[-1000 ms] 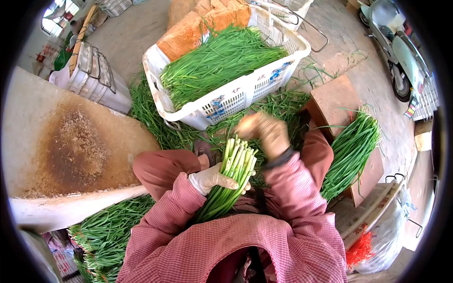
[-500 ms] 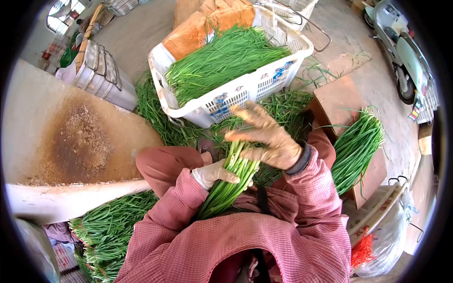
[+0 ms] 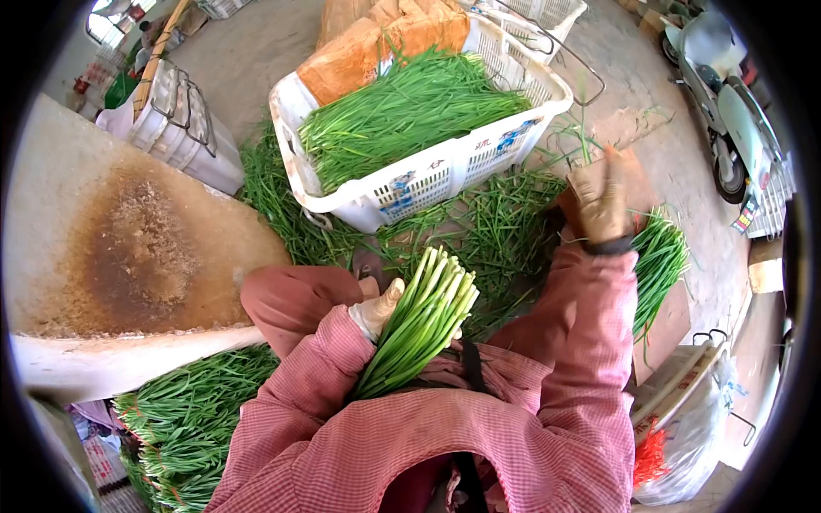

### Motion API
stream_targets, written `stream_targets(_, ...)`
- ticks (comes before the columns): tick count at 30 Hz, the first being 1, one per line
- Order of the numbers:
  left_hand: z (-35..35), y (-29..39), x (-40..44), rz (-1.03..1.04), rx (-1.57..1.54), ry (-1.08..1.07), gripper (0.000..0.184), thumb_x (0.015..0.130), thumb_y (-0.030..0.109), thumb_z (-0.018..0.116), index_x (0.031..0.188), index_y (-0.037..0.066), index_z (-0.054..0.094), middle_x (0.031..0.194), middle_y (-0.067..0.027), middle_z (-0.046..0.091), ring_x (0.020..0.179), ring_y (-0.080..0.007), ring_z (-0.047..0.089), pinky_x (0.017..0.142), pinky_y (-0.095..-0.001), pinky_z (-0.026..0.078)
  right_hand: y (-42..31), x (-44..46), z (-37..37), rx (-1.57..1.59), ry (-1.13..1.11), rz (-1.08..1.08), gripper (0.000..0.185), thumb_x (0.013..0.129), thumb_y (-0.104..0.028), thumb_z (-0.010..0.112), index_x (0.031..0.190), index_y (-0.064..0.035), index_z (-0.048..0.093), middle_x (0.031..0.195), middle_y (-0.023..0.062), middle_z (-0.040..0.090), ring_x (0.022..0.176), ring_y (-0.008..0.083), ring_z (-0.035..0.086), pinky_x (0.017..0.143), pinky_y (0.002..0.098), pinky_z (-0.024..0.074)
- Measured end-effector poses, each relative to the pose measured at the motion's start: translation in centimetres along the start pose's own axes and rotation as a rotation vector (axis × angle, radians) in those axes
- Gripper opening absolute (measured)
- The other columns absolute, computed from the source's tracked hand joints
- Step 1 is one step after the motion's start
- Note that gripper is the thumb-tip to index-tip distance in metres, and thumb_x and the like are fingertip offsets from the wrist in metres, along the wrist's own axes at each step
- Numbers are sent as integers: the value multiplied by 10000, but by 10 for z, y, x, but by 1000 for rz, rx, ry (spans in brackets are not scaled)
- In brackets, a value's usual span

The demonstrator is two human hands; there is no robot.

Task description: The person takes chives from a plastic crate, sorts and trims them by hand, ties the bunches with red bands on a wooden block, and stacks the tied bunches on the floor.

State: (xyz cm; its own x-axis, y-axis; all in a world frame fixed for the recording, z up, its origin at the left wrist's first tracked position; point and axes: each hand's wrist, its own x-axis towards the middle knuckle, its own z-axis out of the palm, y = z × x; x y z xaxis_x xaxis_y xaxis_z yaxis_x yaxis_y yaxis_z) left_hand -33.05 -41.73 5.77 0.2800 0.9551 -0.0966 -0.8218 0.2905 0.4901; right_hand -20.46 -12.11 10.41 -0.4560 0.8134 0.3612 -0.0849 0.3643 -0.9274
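My left hand (image 3: 378, 312), in a pale glove, is closed around a bunch of garlic chives (image 3: 423, 321), pale cut ends upward, above my lap. My right hand (image 3: 600, 201), in a stained tan glove, is out to the right above a brown box (image 3: 637, 175). It looks open, somewhat blurred, with fingers stretched away from me. A few thin green blades (image 3: 584, 141) show just beyond its fingertips; whether they touch the glove is unclear. Beside that forearm a larger bundle of chives (image 3: 660, 265) lies on the box, partly hidden by the sleeve.
Ahead stands a white plastic crate (image 3: 445, 192) heaped with chives (image 3: 410, 111), an orange sack (image 3: 385, 51) at its back. Loose chives (image 3: 505, 222) litter the floor. Tied bundles (image 3: 197, 419) lie at lower left beside a stained slab (image 3: 145, 248). A scooter (image 3: 744, 120) is far right.
My right hand has swung from the top of the held bunch out to the right, over the brown box. My left hand keeps hold of the chives, their cut ends now fully visible.
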Motion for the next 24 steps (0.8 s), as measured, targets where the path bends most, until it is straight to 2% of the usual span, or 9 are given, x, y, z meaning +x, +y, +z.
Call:
stream_targets(3, -8, 5, 4, -106, -98, -87, 708, 726, 391, 595, 1265, 42, 297, 1227, -176, 391, 1051, -345, 455, 880, -445, 383, -58, -63, 75, 30, -850, -38, 406, 836, -199, 509, 1203, -53, 412, 1123, 121, 494, 957, 216, 508, 830, 300, 424)
stream_targets(5, 13, 23, 10, -129, 111, -24, 489, 718, 204, 636, 1114, -24, 462, 1042, -218, 537, 920, -329, 552, 812, -402, 453, -42, -102, 116, 235, -1127, 192, 415, 809, -196, 548, 1175, -33, 439, 1122, 137, 503, 1012, 237, 495, 839, 304, 429)
stream_targets(6, 6, 19, 5, -289, 79, 209, 437, 693, 128, 649, 1074, -19, 495, 973, -178, 573, 828, -258, 591, 745, -355, 488, -32, -107, 121, 270, -1069, 180, 406, 798, -191, 565, 1150, -18, 460, 1092, 143, 520, 1009, 241, 495, 830, 304, 432)
stream_targets(10, 13, 33, -3, -116, 122, 411, 444, 657, 67, 655, 1060, 17, 475, 841, -81, 584, 717, -175, 594, 621, -270, 507, -42, -88, 95, 13, -597, -194, 374, 748, -184, 613, 1072, -21, 519, 1080, 148, 533, 1006, 273, 497, 868, 333, 389)
stream_targets(14, 0, 33, -6, -70, 142, 454, 447, 691, 76, 607, 1108, 24, 454, 903, -76, 568, 744, -169, 585, 655, -286, 506, -70, -120, 70, -163, -690, -542, 476, 609, -229, 694, 1042, -87, 554, 1174, 110, 481, 1116, 265, 415, 943, 412, 299)
stream_targets(16, 14, 33, -2, -11, 59, 415, 442, 722, 134, 609, 1117, 24, 445, 979, -88, 549, 848, -176, 566, 729, -296, 492, -77, -156, 75, -452, -871, -446, 415, 571, -297, 695, 949, -154, 603, 1298, 70, 357, 1212, 306, 273, 968, 455, 255)
stream_targets(18, -31, 14, -4, 55, 46, 347, 463, 745, 206, 612, 1134, 31, 431, 1045, -93, 527, 938, -184, 535, 791, -300, 470, -68, -177, 90, -449, -813, -565, 397, 546, -272, 704, 922, -185, 612, 1293, 63, 365, 1219, 306, 256, 965, 466, 251)
stream_targets(20, -28, 22, -3, -106, -285, 329, 395, 736, 147, 625, 1089, 73, 462, 983, -44, 548, 912, -156, 538, 746, -291, 483, -57, -180, 96, -397, -748, -614, 329, 587, -245, 696, 900, -178, 621, 1296, 66, 365, 1220, 307, 257, 966, 453, 240)
stream_targets(24, 0, 25, -14, -40, -67, 466, 370, 736, 121, 599, 1085, 96, 479, 973, -36, 562, 870, -147, 545, 709, -284, 478, -64, -167, 100, -81, -674, -447, 199, 649, -207, 665, 844, -203, 623, 1275, 60, 395, 1183, 322, 305, 941, 467, 248)
